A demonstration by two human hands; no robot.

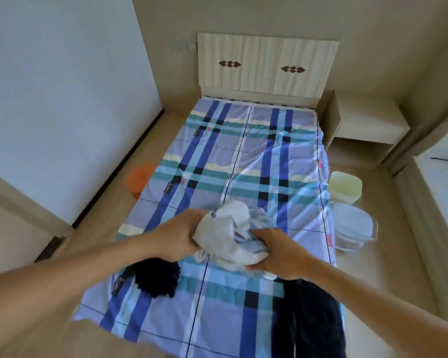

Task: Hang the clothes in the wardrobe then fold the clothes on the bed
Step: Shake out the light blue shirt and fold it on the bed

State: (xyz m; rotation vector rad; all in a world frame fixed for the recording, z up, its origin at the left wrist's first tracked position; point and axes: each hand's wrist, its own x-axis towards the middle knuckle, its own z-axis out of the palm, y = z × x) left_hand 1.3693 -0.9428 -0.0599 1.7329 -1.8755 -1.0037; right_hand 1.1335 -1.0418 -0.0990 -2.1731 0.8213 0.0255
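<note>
Large dark garment (308, 321) and small dark garment (157, 277) lie unfolded at the near end of the bed (230, 156) — folding seems barely begun. Both the left hand (181, 235) and right hand (277, 251) clutch a crumpled white garment (225, 233) — mid-bed, just above the sheet.

Bins and a nightstand (367, 120) on the wooden floor (373, 254)
An orange bin (140, 180) stands at the left; at the right, a pale yellow bin (345, 187) sits just beside a blurred whitish container (352, 226), the cream nightstand farther back.
</note>
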